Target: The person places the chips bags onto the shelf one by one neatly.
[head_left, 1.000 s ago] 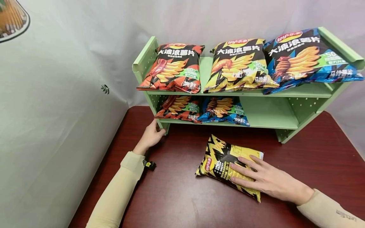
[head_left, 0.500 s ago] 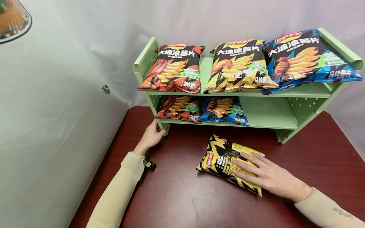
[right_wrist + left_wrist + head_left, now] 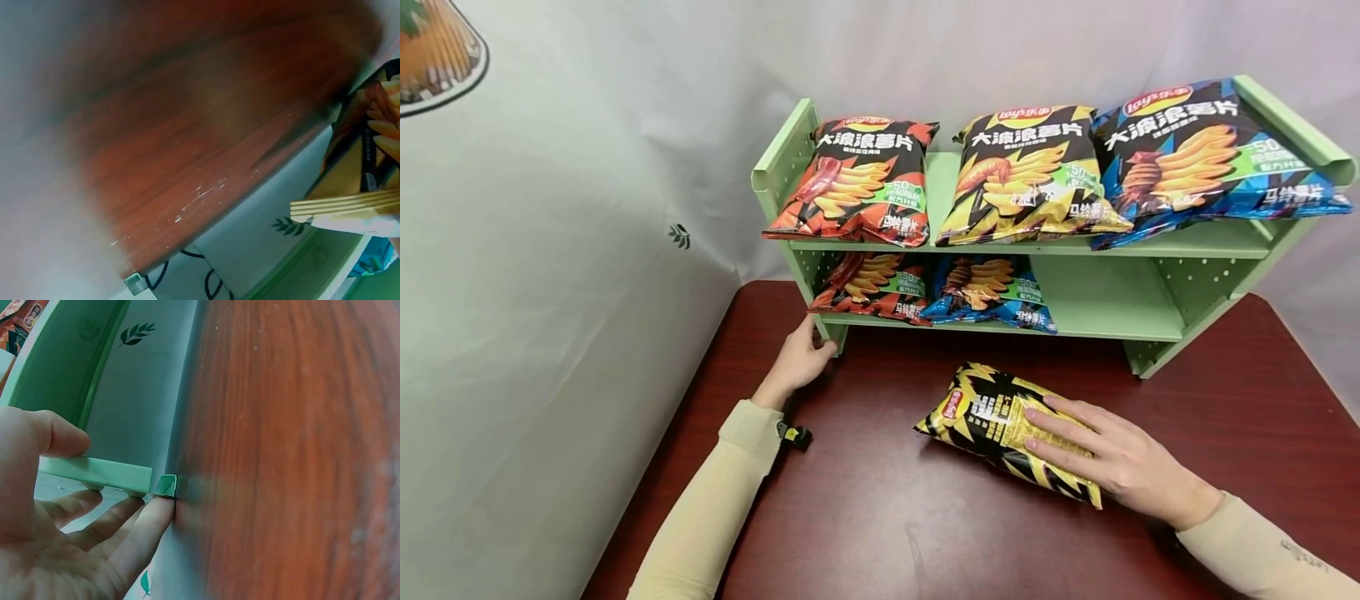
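Observation:
My right hand (image 3: 1123, 458) holds a yellow-and-black bag of potato chips (image 3: 992, 421) over the table in front of the shelf. Its fingers lie across the printed back, while the thumb is hidden below. The bag is tilted, and the right wrist view catches the chip picture on its underside (image 3: 369, 147). At the green two-tier shelf (image 3: 1101, 245), my left hand (image 3: 801, 357) grips the lower left side panel. The left wrist view has the thumb on one face of that green panel (image 3: 94, 473) and the fingers on the other.
Red (image 3: 853, 183), yellow (image 3: 1030, 175) and blue (image 3: 1202, 158) chip bags lean on the upper tier. A red bag (image 3: 880, 287) and a blue bag (image 3: 988, 292) lie on the lower tier, left of bare shelf board (image 3: 1108, 296). A dark red tabletop (image 3: 865, 500) lies below.
The yellow chip bag has tilted, its back face now showing narrower, and its right end has shifted slightly right with my right hand. My left hand stays in place on the shelf.

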Demonstrator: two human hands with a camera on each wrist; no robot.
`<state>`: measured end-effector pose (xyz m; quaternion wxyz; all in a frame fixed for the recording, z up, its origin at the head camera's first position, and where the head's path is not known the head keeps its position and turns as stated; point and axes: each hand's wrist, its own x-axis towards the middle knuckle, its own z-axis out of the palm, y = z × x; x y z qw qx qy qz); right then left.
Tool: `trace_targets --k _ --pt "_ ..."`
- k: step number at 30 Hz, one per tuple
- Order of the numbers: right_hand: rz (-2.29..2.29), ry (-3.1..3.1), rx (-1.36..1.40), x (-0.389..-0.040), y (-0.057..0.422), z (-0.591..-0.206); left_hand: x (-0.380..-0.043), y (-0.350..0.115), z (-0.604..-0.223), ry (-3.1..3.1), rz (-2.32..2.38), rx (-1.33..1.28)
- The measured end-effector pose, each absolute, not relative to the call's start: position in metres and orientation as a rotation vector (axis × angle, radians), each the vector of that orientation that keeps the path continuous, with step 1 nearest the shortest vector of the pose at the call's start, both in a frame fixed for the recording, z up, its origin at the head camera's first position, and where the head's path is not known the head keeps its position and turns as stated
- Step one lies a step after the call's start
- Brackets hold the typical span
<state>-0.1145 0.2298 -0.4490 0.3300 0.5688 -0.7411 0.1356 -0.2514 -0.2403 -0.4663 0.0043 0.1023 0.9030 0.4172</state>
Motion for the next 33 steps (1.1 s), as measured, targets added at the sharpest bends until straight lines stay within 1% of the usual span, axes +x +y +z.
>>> trace_targets --k 8,15,20,25,29,31,33 --pt "0.49 -1.877 1.445 -0.111 0.225 -0.44 -0.252 -0.241 -0.468 2.843 1.271 0.309" --pt "0.819 -1.841 1.312 -0.099 0.22 -0.432 -0.254 -0.241 -0.469 2.852 1.264 0.307" --pt "1.073 -1.854 1.269 -0.087 0.217 -0.431 -0.253 -0.241 -0.468 2.859 1.258 0.32" --pt "1.392 -1.81 1.236 -0.079 0.212 -0.436 -0.252 -0.24 -0.468 2.859 1.252 0.322" --pt "1.558 -1.823 1.178 -0.075 0.213 -0.449 -0.252 -0.24 -0.467 2.851 1.252 0.315" --pt "1.626 -1.879 1.101 -0.071 0.216 -0.457 -0.252 -0.239 -0.467 2.847 1.253 0.311" --pt "1.662 -1.991 0.946 -0.066 0.217 -0.463 -0.252 -0.239 -0.467 2.844 1.253 0.312"
